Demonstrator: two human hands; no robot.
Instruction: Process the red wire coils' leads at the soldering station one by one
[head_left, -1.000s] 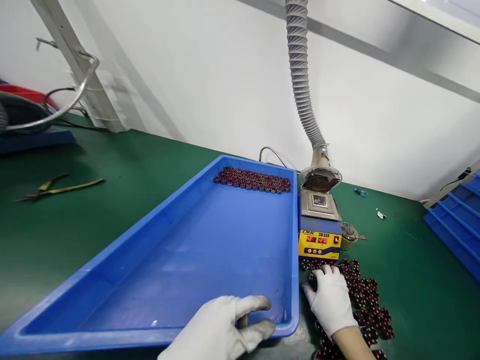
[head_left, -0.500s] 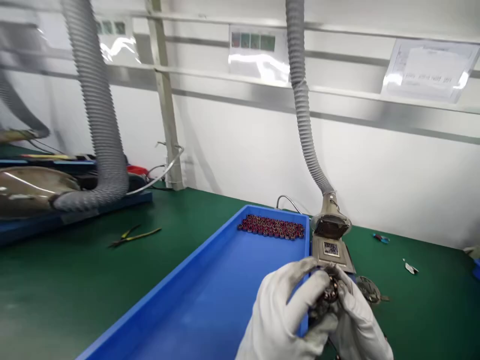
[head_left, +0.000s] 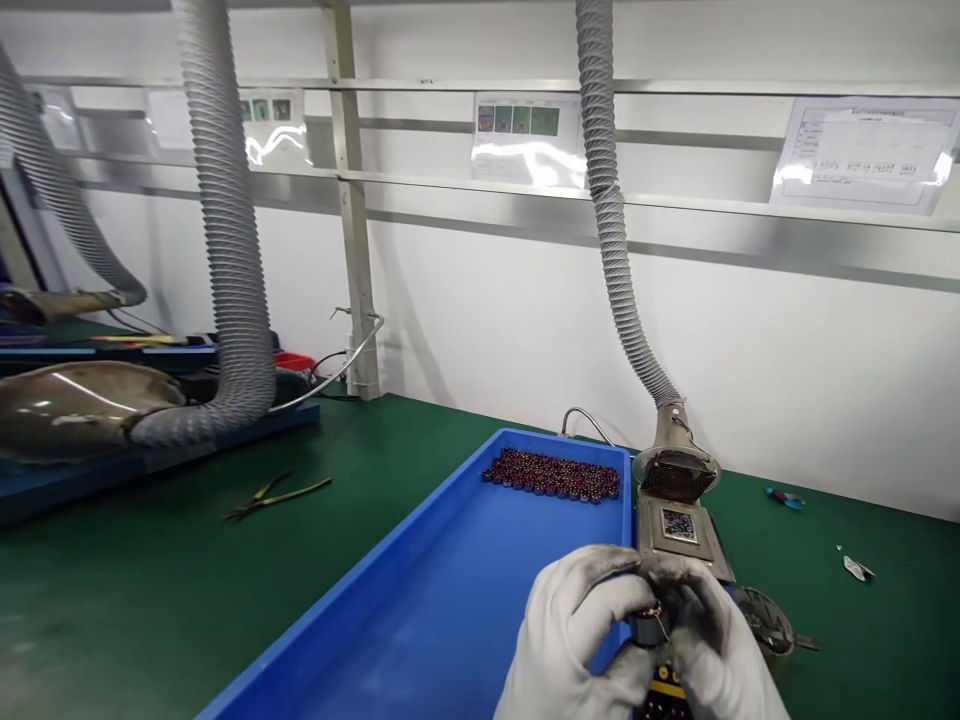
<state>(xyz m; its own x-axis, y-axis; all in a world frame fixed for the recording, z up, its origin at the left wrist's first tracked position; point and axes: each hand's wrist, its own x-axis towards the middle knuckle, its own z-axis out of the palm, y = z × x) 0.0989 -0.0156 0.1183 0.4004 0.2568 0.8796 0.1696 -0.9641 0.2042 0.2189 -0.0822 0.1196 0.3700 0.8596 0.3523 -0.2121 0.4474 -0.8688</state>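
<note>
Our left hand (head_left: 574, 635) pinches a small dark part (head_left: 646, 629) between thumb and fingers, and our right hand (head_left: 724, 640) is bent in close against its other side. Our hands are together, both in white gloves with darkened fingertips. We see the left one clamped on the part; we cannot tell whether the right grips it too. A thin copper-coloured wire shows on the part, which is held up in front of us at the near right corner of what we see of the blue tray (head_left: 420, 600).

At the tray's far end we see rows of dark red parts (head_left: 551, 475) packed side by side. Just right of the tray stands a machine (head_left: 679, 525) with a square well in its top, below a hood (head_left: 675, 468) on a grey hose (head_left: 611, 230). A round tin (head_left: 769, 618) sits beside the machine. Farther right on the green counter (head_left: 135, 610) lie a small blue and red item (head_left: 784, 498) and a pale scrap (head_left: 855, 569). Left of the tray we see yellow-handled pliers (head_left: 277, 497), lying open.
</note>
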